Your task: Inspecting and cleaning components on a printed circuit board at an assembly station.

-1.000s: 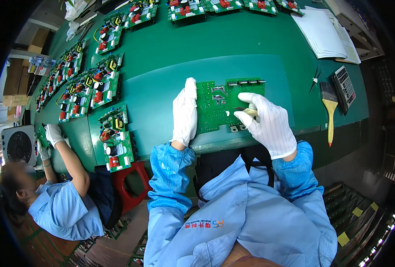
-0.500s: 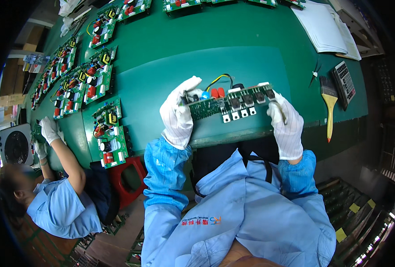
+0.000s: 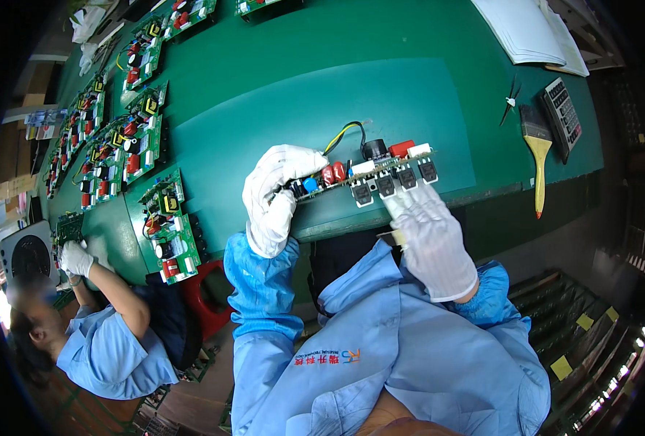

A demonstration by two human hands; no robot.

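Observation:
My gloved left hand (image 3: 275, 200) grips one end of a green circuit board (image 3: 398, 163), which is tilted up on edge above the near part of the table. Red, blue and black components, a white connector and a yellow-and-black wire pair (image 3: 344, 134) stand on its far side. Along its near side runs a row of black transistors with metal tabs (image 3: 407, 178). The gloved fingers of my right hand (image 3: 433, 243) reach up to these tabs and seem to touch them. A small tan piece (image 3: 393, 237) juts out beside that hand's thumb; its kind is hidden.
Several more circuit boards (image 3: 168, 229) stand on the green table to the left and back. On the right lie a brush (image 3: 538, 156), a calculator (image 3: 561, 120), black tweezers (image 3: 510, 102) and papers (image 3: 522, 33). A co-worker's gloved hand (image 3: 77, 258) is near a fan (image 3: 30, 254).
The board has tipped so its component side shows more. My right hand has left the board's right end and moved left and down, its fingers now under the transistors.

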